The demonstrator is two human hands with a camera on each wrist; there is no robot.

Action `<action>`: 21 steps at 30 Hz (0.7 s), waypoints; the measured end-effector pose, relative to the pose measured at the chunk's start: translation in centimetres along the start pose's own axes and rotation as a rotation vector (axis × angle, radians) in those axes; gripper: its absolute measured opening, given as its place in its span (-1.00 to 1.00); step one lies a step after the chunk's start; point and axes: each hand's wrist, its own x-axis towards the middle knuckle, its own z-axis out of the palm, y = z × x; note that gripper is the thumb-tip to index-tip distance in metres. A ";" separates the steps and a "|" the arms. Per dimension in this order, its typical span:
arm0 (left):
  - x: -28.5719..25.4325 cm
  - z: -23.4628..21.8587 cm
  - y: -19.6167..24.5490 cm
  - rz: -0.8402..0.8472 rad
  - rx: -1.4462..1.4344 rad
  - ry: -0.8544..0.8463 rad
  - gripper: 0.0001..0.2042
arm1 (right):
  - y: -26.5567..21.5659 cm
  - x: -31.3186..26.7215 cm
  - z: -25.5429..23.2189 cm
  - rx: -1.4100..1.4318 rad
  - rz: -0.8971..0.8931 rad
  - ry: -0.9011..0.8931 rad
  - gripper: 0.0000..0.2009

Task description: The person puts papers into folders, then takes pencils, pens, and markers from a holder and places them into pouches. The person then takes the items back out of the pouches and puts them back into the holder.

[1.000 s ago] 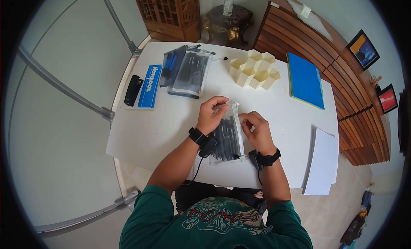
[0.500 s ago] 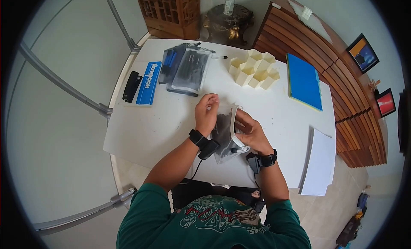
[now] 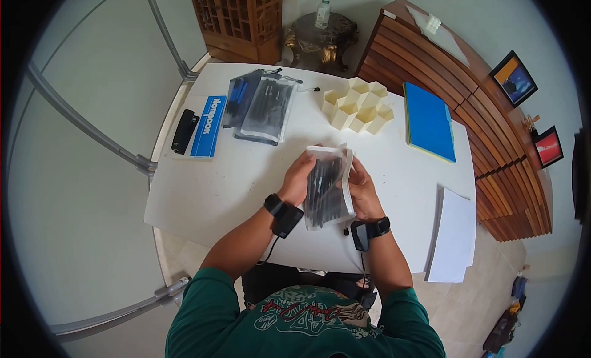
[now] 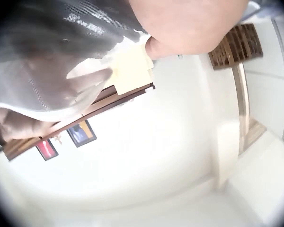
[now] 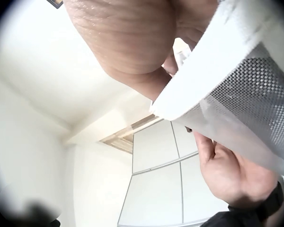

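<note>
A clear mesh zipper pouch (image 3: pixel 326 195) with several dark pens inside is held up over the near part of the table. My left hand (image 3: pixel 298 181) grips its left edge, thumb on the front face. At the opposite, white-zippered edge, my right hand (image 3: pixel 363 192) holds the pouch, its thumb showing through the mesh. In the right wrist view the white zipper band (image 5: pixel 203 71) runs past my right hand, and my left hand shows below the pouch. The left wrist view shows the dark contents (image 4: pixel 85 28) blurred through the mesh.
More filled mesh pouches (image 3: pixel 268 108) lie at the back left, beside a notebook (image 3: pixel 208 127) and a black stapler (image 3: pixel 184 131). A cream hexagonal organizer (image 3: pixel 357 108) stands at the back. Blue folders (image 3: pixel 429 122) and white paper sheets (image 3: pixel 452 235) lie on the right.
The pouch has come up from lying on the table and tilted toward the head camera. My left hand has moved onto its left edge; my right hand stays at the zipper side.
</note>
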 end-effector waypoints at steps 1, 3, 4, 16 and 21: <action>0.0 0.3 -0.1 0.055 0.145 -0.016 -0.57 | 0.0 0.0 0.1 -0.043 0.026 0.014 -0.22; 0.0 0.7 -0.2 0.160 0.317 -0.073 -0.56 | -0.5 -0.2 0.2 -0.057 0.154 0.002 -0.21; -0.2 1.1 -0.1 0.262 0.488 -0.128 -0.55 | -0.7 -0.5 0.3 -0.070 0.285 -0.009 -0.20; -0.9 2.2 -0.3 0.406 0.904 0.166 -0.73 | 1.3 -0.8 1.6 0.052 0.119 0.083 -0.52; 0.3 0.2 1.0 0.417 0.973 0.295 -0.74 | 1.0 -0.1 0.6 -0.104 -0.191 0.286 -0.58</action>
